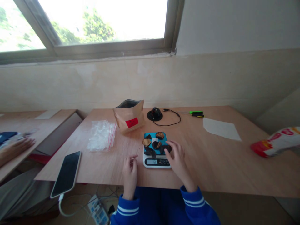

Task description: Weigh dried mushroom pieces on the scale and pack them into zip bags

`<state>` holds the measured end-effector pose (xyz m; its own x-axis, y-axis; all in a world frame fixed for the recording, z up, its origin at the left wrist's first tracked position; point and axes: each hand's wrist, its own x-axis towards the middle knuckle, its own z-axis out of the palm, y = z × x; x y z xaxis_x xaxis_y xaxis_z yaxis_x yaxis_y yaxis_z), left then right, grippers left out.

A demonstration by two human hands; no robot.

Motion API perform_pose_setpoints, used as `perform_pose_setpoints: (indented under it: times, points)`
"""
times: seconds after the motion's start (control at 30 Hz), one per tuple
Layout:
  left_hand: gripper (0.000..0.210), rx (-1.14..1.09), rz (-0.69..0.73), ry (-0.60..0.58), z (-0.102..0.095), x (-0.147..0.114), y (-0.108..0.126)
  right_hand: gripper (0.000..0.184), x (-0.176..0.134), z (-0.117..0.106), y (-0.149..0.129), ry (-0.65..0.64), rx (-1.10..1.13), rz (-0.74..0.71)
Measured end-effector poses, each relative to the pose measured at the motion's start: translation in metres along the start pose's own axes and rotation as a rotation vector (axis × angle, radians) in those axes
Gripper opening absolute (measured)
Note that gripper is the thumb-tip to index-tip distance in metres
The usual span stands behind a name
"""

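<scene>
A white kitchen scale (145,164) with a blue top lies near the table's front edge, its small display lit. Several dark, curled dried slices (156,144) rest on it, some with pale brown faces. At the scale's right side, my right hand (176,155) has thumb and forefinger around a dark dried slice (167,148), which still lies over the scale's edge. My left hand (130,171) rests on the table just left of the scale, fingers loosely bent and apart, holding nothing.
Behind the scale stands an open brown paper bag (128,120). Clear zip bags (101,136) and a plugged-in phone (67,173) lie left. A cabled black device (155,115), screwdrivers (197,113), white paper (221,129) and a red-white packet (276,142) are around. Another person's hand (17,148) is far left.
</scene>
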<state>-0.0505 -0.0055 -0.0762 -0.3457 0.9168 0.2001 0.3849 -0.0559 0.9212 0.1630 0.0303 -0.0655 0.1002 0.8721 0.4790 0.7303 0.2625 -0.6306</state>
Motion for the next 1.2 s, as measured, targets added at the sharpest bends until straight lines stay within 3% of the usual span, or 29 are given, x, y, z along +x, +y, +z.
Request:
perform_pose_setpoints:
  times: [0.17, 0.37, 0.43, 0.5, 0.63, 0.77, 0.93, 1.1, 1.2]
  points:
    - [0.02, 0.113, 0.054, 0.236, -0.019, 0.042, 0.012, 0.026, -0.003, -0.021, -0.002, 0.142, 0.033, -0.013]
    - [0.042, 0.539, 0.018, 0.518, -0.051, 0.114, 0.007, 0.024, 0.001, -0.039, 0.007, 0.21, 0.045, 0.032]
    - [0.052, 0.652, -0.031, 0.527, -0.057, 0.13, 0.004, 0.024, 0.0, -0.04, 0.011, 0.201, 0.052, 0.039]
    - [0.056, 0.719, -0.082, 0.46, -0.061, 0.142, 0.0, 0.024, -0.001, -0.038, 0.013, 0.183, 0.059, 0.044]
    - [0.036, 0.707, -0.172, 0.287, -0.066, 0.156, -0.016, 0.022, -0.003, -0.034, 0.006, 0.149, 0.074, 0.023]
    - [0.026, 0.65, -0.218, 0.304, -0.072, 0.159, -0.024, 0.02, -0.003, -0.031, -0.003, 0.111, 0.085, 0.005]
    - [0.03, 0.559, -0.214, 0.433, -0.083, 0.144, -0.01, 0.019, -0.007, -0.027, -0.007, 0.068, 0.136, 0.002]
    - [0.029, 0.279, -0.076, 0.665, -0.081, 0.1, 0.017, 0.02, 0.018, -0.028, -0.025, -0.004, 0.186, -0.073]
    - [0.031, 0.17, -0.052, 0.672, -0.072, 0.064, 0.032, 0.019, 0.063, -0.023, -0.042, -0.154, 0.139, -0.238]
